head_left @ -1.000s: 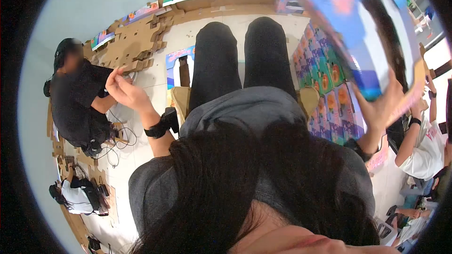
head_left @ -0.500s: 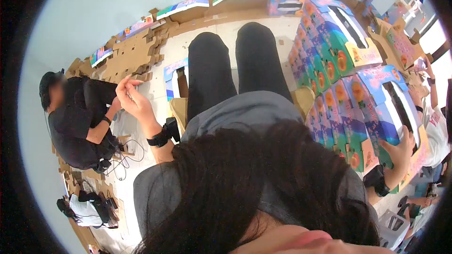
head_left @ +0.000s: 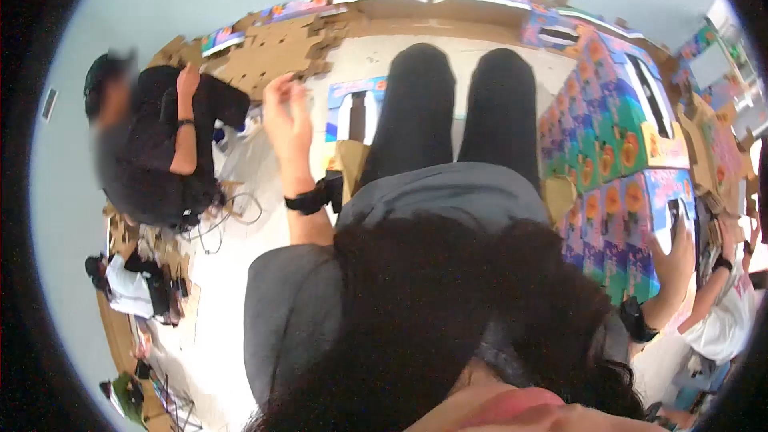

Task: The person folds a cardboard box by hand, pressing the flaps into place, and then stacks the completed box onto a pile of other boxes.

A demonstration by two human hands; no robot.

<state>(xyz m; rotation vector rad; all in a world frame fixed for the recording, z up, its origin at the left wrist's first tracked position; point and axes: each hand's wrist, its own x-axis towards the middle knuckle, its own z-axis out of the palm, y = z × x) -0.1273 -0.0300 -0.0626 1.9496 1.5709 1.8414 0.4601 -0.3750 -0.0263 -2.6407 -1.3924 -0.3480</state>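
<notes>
My left hand (head_left: pixel 290 116) is raised in the air left of my knees, fingers loosely bent and apart, slightly blurred, with nothing visible in it. Below and right of it stands a printed carton (head_left: pixel 334 116) with a dark handle slot, partly behind my leg. My right hand (head_left: pixel 674 260) is at the near row of fruit-printed cartons (head_left: pixel 616 232), with its thumb on the near side and its fingers at the handle slot of the end carton (head_left: pixel 666 184). Part of that carton is hidden behind the hand.
Another row of fruit cartons (head_left: pixel 620 124) stands just beyond. Flat brown cardboard (head_left: pixel 268 52) lies along the wall at left. A seated person in black (head_left: pixel 160 144) is on my left, with cables (head_left: pixel 240 212) on the floor. A person in a white shirt (head_left: pixel 728 320) works at right.
My view has turned left, so the scene shifts right. My left hand is more upright, its fingers less stretched. My right hand stays at the near cartons. The person in black has raised a forearm.
</notes>
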